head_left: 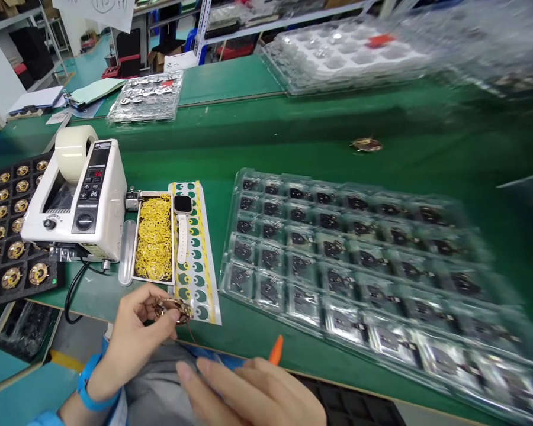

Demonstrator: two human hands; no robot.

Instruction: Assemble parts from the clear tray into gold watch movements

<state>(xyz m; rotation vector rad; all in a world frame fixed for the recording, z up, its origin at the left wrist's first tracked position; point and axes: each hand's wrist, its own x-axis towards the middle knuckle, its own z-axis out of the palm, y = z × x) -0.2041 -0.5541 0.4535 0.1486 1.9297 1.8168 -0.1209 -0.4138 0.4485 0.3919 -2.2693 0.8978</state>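
Note:
My left hand [144,331] is closed in a pinch on a round gold-and-brown part [171,309] with an open, lattice-like frame. A thin reddish wire hangs from it. My right hand [253,393], smeared by motion, is lower and to the right, in front of my body. From behind its knuckles sticks the orange end of a tool [276,350]; the rest is hidden in the hand, and its kind does not show. Just beyond my left hand are a white box of yellow rings [154,239] and a sticker sheet [199,260] with a watch [183,222] on it.
A white tape dispenser [89,201] stands left, beside a black tray [11,254] of round gold parts. To the right lies a large clear blister tray [302,266] with dark parts in its pockets. Another small part [366,145] lies beyond; stacked trays [337,53] stand at the back.

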